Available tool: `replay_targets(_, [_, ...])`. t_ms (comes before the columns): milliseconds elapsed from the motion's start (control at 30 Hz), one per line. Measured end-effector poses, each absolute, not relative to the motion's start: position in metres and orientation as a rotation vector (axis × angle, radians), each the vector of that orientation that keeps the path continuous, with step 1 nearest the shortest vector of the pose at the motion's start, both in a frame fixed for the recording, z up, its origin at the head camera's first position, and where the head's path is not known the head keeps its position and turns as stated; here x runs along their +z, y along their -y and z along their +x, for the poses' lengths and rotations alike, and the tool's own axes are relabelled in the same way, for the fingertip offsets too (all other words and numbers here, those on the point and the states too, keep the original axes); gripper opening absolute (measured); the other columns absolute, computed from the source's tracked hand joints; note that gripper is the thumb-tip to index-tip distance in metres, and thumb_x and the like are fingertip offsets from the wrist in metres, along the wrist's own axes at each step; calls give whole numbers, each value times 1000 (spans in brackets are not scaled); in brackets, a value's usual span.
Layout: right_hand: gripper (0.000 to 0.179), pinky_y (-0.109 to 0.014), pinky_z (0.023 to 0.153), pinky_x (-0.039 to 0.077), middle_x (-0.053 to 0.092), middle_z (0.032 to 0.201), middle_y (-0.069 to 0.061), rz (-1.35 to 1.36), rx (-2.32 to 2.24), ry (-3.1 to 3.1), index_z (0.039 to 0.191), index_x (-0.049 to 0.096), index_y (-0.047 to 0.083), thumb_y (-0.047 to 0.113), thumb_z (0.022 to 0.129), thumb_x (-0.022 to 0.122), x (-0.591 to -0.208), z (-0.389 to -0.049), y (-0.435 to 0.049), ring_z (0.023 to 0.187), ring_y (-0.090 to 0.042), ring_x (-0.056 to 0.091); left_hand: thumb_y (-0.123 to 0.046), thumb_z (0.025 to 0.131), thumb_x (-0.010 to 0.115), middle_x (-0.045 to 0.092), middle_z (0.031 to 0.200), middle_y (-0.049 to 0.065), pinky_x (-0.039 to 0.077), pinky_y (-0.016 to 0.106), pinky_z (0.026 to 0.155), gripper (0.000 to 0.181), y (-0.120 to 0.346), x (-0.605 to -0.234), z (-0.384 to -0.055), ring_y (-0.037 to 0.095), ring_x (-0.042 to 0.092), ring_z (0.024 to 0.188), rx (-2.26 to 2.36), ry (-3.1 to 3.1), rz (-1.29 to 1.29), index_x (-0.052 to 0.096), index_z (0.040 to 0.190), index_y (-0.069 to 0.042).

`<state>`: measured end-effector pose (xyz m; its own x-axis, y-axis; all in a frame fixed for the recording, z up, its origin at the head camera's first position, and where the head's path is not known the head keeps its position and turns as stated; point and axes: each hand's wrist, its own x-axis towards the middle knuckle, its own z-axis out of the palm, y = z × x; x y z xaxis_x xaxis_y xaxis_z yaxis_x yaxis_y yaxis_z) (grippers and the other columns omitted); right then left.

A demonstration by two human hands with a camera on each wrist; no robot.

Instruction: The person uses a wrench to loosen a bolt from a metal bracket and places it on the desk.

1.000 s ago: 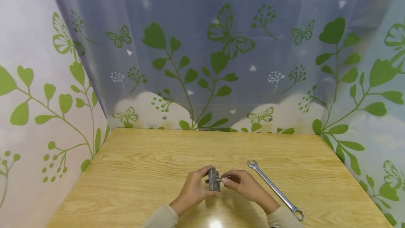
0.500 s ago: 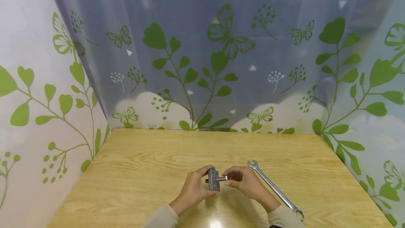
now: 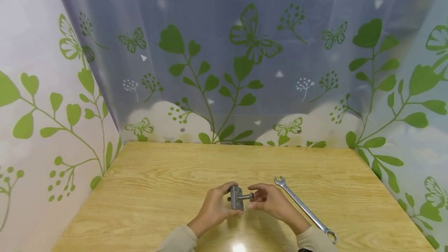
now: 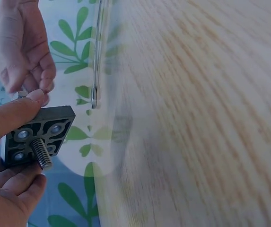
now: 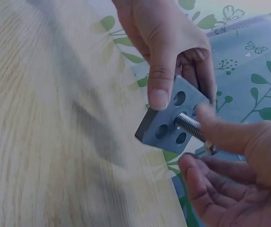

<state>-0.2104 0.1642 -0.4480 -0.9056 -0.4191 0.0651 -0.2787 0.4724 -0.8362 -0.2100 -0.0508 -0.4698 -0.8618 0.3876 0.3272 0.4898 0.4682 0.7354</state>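
My left hand (image 3: 212, 208) holds a grey metal block (image 3: 236, 198) on edge above the table, thumb on one edge and fingers on the opposite one. Holes show near the corners of its face (image 5: 162, 131) in the right wrist view. A threaded bolt (image 5: 190, 124) runs through the middle; its shaft end (image 4: 41, 153) sticks out of the recessed back in the left wrist view. My right hand (image 3: 272, 202) is around the hex head (image 3: 251, 196), thumb and fingers spread apart on either side of it. The right thumb (image 5: 215, 130) is blurred and overlaps the bolt.
A long combination wrench (image 3: 305, 207) lies slantwise on the wooden table (image 3: 157, 178), right of my right hand. Patterned curtains (image 3: 217, 69) with green leaves and butterflies close off the back and both sides.
The right fingers pinched the bolt a second ago, then came off its head and spread around it. More of the bolt's head shows now. The left hand and block have hardly moved.
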Motion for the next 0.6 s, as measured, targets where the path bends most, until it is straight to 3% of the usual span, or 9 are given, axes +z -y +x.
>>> replay_targets(133, [45, -35, 64, 60, 69, 84, -12, -495, -1442, -2477, 107, 65, -9, 34, 95, 60, -448, -210, -165, 72, -25, 67, -10, 62, 90, 67, 117, 13, 53, 39, 95, 71, 51, -472, -211, 26, 65, 108, -1358, 2585, -790, 58, 124, 1])
replay_targets(267, [53, -40, 62, 60, 67, 73, -10, -437, -1475, -2419, 91, 68, -9, 40, 100, 48, -450, -211, -165, 68, -31, 68, -10, 61, 91, 68, 116, 12, 52, 39, 96, 71, 51, -474, -211, 25, 65, 107, -1351, 2582, -786, 58, 124, 2])
replay_targets(433, [40, -36, 61, 59, 67, 76, -6, -484, -1451, -2479, 95, 70, -4, 35, 95, 60, -450, -212, -164, 67, -20, 65, -11, 62, 90, 67, 117, 12, 51, 42, 97, 71, 53, -474, -210, 27, 64, 108, -1357, 2587, -778, 58, 124, 1])
replay_targets(600, [24, -25, 66, 56, 69, 92, -5, -629, -1439, -2600, 104, 69, 1, 16, 86, 73, -449, -213, -163, 76, -11, 63, -11, 62, 90, 67, 118, 13, 51, 42, 97, 70, 54, -472, -211, 29, 64, 110, -1356, 2587, -773, 59, 123, 0])
